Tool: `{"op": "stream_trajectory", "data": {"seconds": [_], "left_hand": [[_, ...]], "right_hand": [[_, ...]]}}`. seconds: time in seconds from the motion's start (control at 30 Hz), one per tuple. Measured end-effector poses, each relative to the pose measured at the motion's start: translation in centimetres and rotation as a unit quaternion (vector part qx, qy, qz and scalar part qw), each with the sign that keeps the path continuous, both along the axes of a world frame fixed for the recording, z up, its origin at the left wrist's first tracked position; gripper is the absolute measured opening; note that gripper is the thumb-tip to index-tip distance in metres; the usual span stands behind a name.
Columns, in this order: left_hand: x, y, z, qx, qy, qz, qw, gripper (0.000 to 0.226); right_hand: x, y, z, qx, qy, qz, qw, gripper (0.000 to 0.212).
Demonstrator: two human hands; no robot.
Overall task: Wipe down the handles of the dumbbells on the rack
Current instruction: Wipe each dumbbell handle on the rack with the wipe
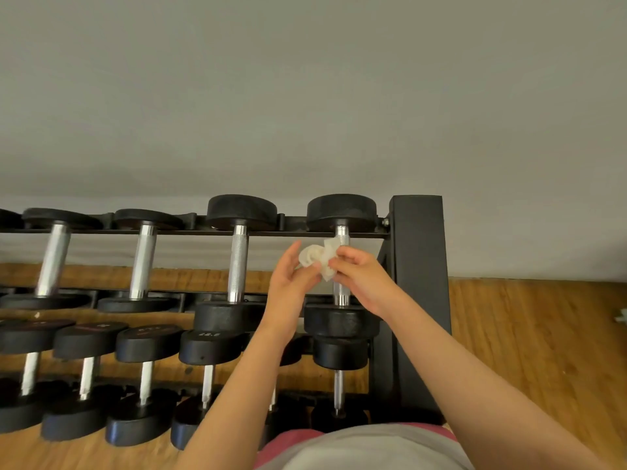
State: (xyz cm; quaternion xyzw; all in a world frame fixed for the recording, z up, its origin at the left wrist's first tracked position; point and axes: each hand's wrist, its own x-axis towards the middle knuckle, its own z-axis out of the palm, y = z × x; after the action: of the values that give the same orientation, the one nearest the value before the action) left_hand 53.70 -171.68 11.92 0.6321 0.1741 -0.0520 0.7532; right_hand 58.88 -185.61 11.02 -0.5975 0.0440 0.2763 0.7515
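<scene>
Softly and evenly lit, moderately bright, with no hard shadows anywhere. Appears lit from above and from the near side, judging by pale glints down the chrome handles point(238, 262) and a dull sheen on the tops of the black weight heads point(341, 206). Shows a gentle falloff on the grey wall point(305, 96), slightly darker toward the upper corners. Keeps deep shade inside the rack point(417, 266), with detail lost among the lower dumbbells point(146, 344) at near left. Splays the handles at the left edge outward, a wide-angle stretch. Looks slightly soft overall, with faint smear on the white wipe point(320, 259) and heavy blur on the shirt point(366, 449) nearest the camera.
</scene>
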Motion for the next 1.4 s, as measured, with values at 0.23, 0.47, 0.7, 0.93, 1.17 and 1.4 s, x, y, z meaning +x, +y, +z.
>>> {"op": "stream_trajectory", "data": {"seconds": [0.23, 0.47, 0.7, 0.93, 1.17, 1.4], "left_hand": [[0.7, 0.1, 0.0, 0.104, -0.035, -0.032, 0.993, 0.023], [2.7, 0.4, -2.2, 0.161, -0.001, 0.059, 0.985, 0.010], [8.3, -1.4, -2.6, 0.212, 0.011, 0.103, 0.972, 0.013], [8.4, -3.0, -3.5, 0.050, 0.083, 0.119, 0.988, 0.016], [8.3, -3.1, -3.3, 0.044, 0.052, 0.100, 0.993, 0.022], [9.0, -4.6, -3.4, 0.009, 0.092, 0.168, 0.981, 0.017]], "right_hand": [[-0.7, 0.5, -0.1, -0.070, -0.036, -0.037, 0.996, 0.021], [-2.1, 0.5, -1.7, -0.197, -0.112, -0.146, 0.963, 0.016], [-3.9, 0.5, -5.0, -0.344, -0.143, -0.204, 0.905, 0.015], [-3.8, 0.6, -5.6, -0.361, -0.151, -0.212, 0.895, 0.024], [-3.8, 0.3, -5.5, -0.362, -0.142, -0.214, 0.896, 0.026], [-3.8, 0.4, -5.4, -0.364, -0.143, -0.217, 0.895, 0.027]]}}
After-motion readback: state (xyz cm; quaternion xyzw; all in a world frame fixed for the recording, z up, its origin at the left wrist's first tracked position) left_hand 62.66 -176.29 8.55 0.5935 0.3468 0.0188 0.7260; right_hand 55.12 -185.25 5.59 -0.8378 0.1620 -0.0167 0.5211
